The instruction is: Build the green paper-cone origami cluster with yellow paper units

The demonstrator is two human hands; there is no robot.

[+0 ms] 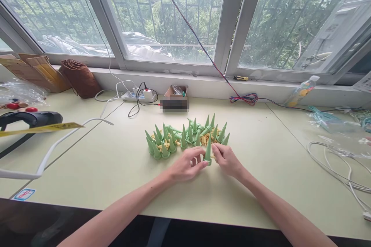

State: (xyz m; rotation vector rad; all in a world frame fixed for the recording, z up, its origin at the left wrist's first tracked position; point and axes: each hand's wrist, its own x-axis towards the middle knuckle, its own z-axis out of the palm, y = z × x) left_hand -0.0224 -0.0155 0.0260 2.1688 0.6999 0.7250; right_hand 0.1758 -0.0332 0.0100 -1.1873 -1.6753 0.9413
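Observation:
My left hand (188, 164) holds a green plastic cone-shaped spike (208, 150) near its ringed base, and the point faces up. On the other side of that spike, my right hand (227, 158) pinches a small yellow piece (213, 157) at the spike's lower side. Whether this piece sits in the spike or only touches it, I cannot tell. Just beyond my hands stand several more green spikes (165, 150), mostly upright, with a few lying down. Small yellow pieces (206, 139) lie heaped among them.
A small open cardboard box (176, 92) and a power strip (130, 95) with cables are at the back. To the right are a plastic bottle (303, 90), coiled white cable (333, 162) and clear bags. A black headset (31, 119) and yellow strip (43, 128) lie left.

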